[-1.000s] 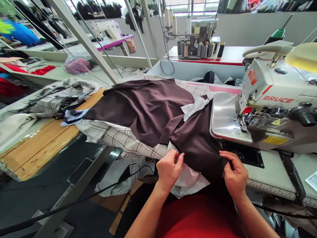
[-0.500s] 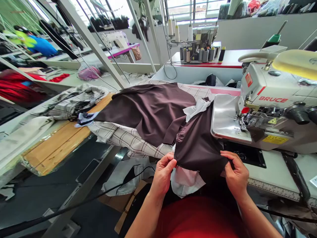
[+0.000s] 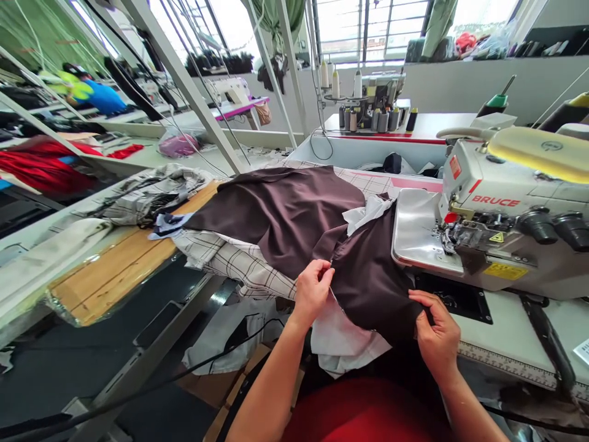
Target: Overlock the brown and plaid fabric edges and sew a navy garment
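A dark brown piece of fabric (image 3: 368,276) stretches between my two hands, left of the sewing machine. My left hand (image 3: 315,285) pinches its stitched left edge. At the lower right corner, my right hand (image 3: 435,331) grips the same fabric between thumb and fingers. White lining cloth (image 3: 345,344) hangs below the stitched edge, and another white piece (image 3: 368,212) shows at the top. More brown fabric (image 3: 285,209) lies spread over checked cloth (image 3: 230,258) to the left. The sewing machine's metal plate (image 3: 414,227) is close to the fabric's right side.
The sewing machine (image 3: 497,202) stands on the right, with a measuring tape (image 3: 506,362) along the table's front edge. A wooden board (image 3: 115,270) extends left. Thread cones (image 3: 381,120) stand at the back. A slanted metal post (image 3: 184,80) rises at left, and a person (image 3: 101,95) sits far off.
My left hand has moved up along the stitched edge of the brown fabric. More white lining shows below it. My right hand keeps its hold at the corner, and the camera view has tilted up.
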`<state>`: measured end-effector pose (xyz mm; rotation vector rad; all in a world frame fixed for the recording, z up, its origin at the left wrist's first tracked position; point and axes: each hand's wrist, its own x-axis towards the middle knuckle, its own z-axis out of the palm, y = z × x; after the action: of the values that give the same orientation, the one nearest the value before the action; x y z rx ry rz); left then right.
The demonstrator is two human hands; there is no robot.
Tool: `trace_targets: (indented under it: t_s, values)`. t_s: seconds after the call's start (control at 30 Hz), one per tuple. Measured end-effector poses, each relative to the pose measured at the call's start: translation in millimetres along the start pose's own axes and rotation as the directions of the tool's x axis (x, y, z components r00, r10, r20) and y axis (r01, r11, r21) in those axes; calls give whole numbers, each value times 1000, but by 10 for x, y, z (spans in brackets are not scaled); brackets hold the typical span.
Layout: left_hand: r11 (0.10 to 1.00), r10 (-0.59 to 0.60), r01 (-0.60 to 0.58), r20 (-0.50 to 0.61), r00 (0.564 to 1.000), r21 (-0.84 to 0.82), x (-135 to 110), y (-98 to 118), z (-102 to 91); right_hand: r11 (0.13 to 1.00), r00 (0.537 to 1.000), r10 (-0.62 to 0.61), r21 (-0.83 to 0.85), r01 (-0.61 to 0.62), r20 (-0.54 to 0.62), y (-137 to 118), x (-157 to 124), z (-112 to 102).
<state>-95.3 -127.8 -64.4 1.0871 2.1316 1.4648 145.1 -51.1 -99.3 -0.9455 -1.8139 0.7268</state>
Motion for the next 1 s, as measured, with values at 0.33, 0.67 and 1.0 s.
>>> trace_targets:
  t_s: [0.33, 0.67, 1.0]
  values:
    - [933, -17, 114, 275, 961, -342, -502, 97, -114, 887, 900, -434, -157, 435, 42, -355, 188, 6]
    - [942, 62, 85, 418, 906, -323, -517, 232, -273, 960, 561, -237, 104, 259, 793, -890, 932, 348]
    - [824, 28, 275, 519, 854, -496, -598, 218, -327, 979, 727, 89, 75, -190, 680, -648, 687, 444]
